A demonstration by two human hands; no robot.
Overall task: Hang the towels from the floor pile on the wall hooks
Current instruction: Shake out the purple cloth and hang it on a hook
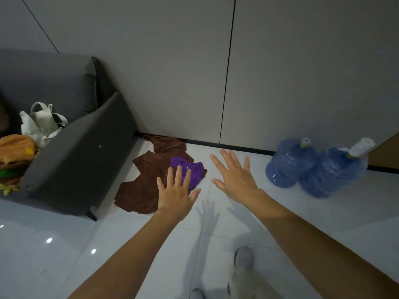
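Observation:
A pile of towels lies on the white tiled floor against the wall: a crumpled brown towel (142, 182) and a smaller purple towel (194, 171) on its right part. My left hand (176, 193) is stretched out above the pile with fingers spread and straight, overlapping the purple towel in view; it holds nothing. My right hand (234, 175) is spread open to the right of the pile, over bare floor, also holding nothing. No wall hooks show in this view.
A dark grey sofa (82, 152) stands left of the pile, with a white bag (41, 124) and a burger-shaped plush (15, 154) on it. Two blue water jugs (313, 167) stand by the wall at right. My feet (241, 262) are at the bottom.

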